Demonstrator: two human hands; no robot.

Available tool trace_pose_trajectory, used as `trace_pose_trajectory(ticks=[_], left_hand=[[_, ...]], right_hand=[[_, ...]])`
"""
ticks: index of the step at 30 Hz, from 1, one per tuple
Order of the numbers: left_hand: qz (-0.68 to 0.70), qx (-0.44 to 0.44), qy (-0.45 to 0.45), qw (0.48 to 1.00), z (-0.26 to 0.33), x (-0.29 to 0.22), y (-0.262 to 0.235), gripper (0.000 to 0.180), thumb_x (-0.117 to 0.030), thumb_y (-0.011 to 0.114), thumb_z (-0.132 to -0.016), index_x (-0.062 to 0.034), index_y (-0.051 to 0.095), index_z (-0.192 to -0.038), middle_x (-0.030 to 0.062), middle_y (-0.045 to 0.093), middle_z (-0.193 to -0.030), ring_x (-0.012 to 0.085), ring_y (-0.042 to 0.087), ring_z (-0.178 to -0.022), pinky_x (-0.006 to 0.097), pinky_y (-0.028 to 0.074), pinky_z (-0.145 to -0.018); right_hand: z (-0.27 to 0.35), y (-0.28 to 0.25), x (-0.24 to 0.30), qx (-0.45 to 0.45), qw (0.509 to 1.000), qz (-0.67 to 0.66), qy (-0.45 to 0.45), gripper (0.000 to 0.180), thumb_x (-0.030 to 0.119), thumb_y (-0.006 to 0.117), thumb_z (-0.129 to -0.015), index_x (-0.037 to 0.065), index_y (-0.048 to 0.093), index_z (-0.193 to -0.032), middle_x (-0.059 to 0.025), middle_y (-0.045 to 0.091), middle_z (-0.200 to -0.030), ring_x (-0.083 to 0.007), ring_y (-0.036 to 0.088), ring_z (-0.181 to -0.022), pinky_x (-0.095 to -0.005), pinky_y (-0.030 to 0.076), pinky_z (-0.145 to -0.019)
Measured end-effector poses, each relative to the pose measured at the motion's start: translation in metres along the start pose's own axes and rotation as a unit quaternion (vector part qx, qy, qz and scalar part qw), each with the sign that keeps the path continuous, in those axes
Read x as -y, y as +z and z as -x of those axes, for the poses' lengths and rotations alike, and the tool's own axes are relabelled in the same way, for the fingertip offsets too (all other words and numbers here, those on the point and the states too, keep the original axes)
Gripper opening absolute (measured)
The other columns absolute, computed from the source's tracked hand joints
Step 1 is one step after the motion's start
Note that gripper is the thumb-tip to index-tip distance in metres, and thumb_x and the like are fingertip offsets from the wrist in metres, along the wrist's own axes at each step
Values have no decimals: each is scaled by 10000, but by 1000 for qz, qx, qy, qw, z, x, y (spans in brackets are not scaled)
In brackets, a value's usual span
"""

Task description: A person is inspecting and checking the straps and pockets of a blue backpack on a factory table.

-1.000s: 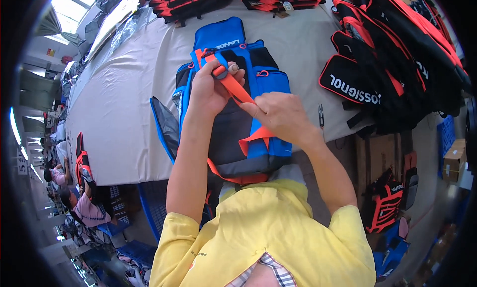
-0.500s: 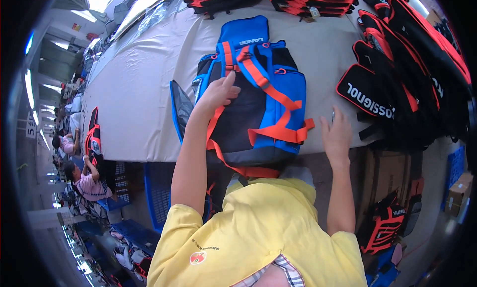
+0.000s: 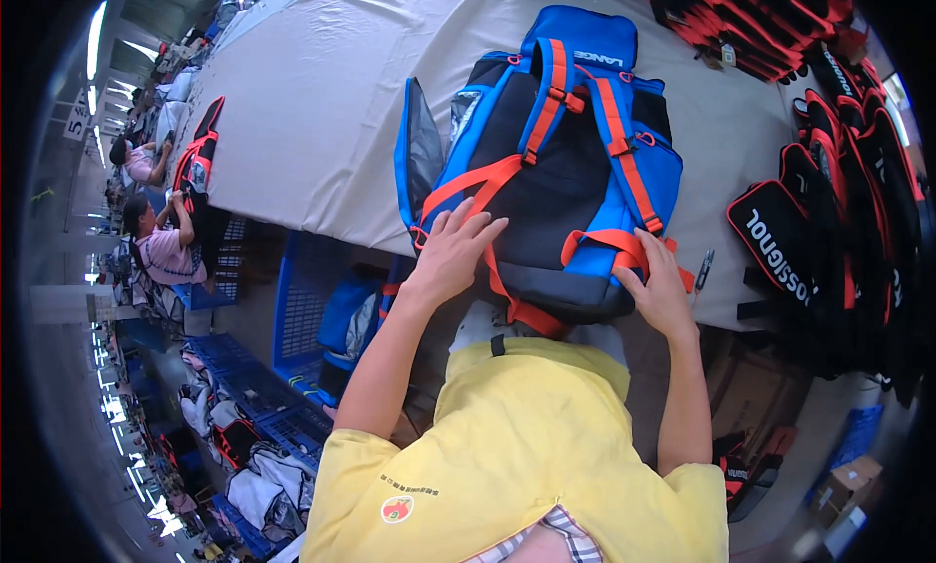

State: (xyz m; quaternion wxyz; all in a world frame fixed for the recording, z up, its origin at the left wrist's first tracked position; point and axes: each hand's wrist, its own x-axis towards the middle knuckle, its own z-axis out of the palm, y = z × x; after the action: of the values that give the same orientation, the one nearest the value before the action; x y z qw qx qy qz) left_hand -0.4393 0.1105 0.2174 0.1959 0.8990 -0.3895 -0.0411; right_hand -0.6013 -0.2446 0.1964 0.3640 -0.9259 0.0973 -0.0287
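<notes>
Backpack (image 3: 546,202) in blue and black lies strap-side up at the near edge of a cloth-covered table (image 3: 322,144). The left hand (image 3: 453,249), fingers spread wide, is at the bag's near left edge, beside an orange strap (image 3: 487,178). The right hand (image 3: 660,285) is at its near right corner, thumb apart from fingers; whether it grips the orange webbing (image 3: 606,237) there, I cannot tell. Small snips (image 3: 704,271) lie just to its right; black-and-red bags (image 3: 829,217) are heaped farther right.
</notes>
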Motion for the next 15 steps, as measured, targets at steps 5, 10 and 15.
trace_pose_trajectory(ticks=[5,10,15], left_hand=[[-109,158,98,977,-32,12,0,285,-17,749,-801,-103,781,-1071,68,754,-1173,309,619,-1307,514,404,-1206],[56,340,33,938,-56,-3,-77,222,-68,804,-871,-43,783,-1091,97,795,-1010,319,745,-1030,433,559,-958],[294,327,10,898,-73,20,-103,334,-118,875,-887,-17,763,-1184,110,808,-1048,262,758,-1029,377,582,-889]], right_hand=[[-3,-23,20,89,989,-39,110,801,449,912,-922,-3,584,-1496,-130,685,-1167,-274,697,-1047,-401,561,-949],[15,-52,34,116,962,-200,145,544,245,873,-970,-10,624,-1380,-27,646,-872,-132,656,-761,-316,557,-741],[22,-58,111,-119,975,-92,164,438,192,816,-1025,4,652,-1385,-102,761,-1066,-167,750,-937,-317,602,-867]])
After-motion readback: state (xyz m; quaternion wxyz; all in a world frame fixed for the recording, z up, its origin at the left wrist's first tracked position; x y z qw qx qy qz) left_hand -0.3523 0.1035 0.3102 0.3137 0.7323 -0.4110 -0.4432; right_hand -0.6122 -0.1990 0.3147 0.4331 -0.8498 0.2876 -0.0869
